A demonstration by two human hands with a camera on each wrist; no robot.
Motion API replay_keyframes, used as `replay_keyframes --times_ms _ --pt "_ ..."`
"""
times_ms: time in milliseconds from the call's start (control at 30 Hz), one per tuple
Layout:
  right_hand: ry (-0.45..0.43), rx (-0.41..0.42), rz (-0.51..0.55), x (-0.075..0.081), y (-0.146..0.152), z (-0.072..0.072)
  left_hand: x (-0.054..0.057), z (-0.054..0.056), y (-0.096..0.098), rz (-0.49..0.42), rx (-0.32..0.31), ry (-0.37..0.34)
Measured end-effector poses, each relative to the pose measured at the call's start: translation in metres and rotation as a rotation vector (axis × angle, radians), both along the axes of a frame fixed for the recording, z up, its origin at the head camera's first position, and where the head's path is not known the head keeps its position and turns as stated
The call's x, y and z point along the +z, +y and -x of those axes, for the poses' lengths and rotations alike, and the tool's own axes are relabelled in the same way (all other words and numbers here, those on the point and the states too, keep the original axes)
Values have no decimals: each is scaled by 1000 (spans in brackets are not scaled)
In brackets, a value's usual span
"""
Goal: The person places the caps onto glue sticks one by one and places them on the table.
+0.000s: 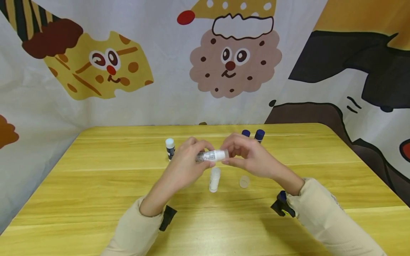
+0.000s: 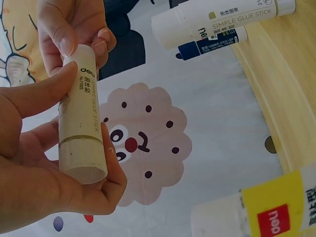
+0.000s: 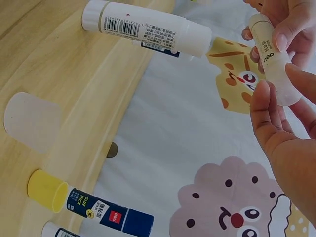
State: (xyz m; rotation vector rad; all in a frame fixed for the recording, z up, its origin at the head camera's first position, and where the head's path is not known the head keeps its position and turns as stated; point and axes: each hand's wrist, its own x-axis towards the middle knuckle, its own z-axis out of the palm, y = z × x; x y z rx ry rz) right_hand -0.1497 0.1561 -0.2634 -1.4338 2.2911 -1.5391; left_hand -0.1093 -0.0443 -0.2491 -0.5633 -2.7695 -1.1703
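My left hand [image 1: 184,160] grips a white glue stick [image 1: 209,156] around its body, held sideways above the table. At its right end my right hand [image 1: 251,156] pinches the translucent cap [image 3: 286,91] between thumb and fingers. Printed lettering runs along the barrel, and the cap still sits over its end. Beneath the hands a second white glue stick [image 1: 214,180] stands upright, with a loose translucent cap [image 1: 244,181] to its right on the tabletop.
Left of the hands stands a white-capped glue stick [image 1: 170,149] with a dark label. Behind my right hand are two blue-capped glue sticks, one [image 1: 259,135] farther right; one has a yellow base [image 3: 47,190]. A printed curtain [image 1: 166,106] hangs beyond the wooden table [image 1: 96,199].
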Motion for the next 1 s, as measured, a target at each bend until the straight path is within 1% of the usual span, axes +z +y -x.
replay_keyframes --times_ms 200,567,767,1000 --pt "4 10 13 0 0 -1 -1 0 0 10 -19 20" --pt "18 33 53 -2 0 -2 -1 0 -1 -3 -47 44" --pt "40 25 65 -2 0 -2 -1 0 -2 -6 -57 46" --pt "52 1 54 -1 0 -4 0 0 -2 3 -73 47"
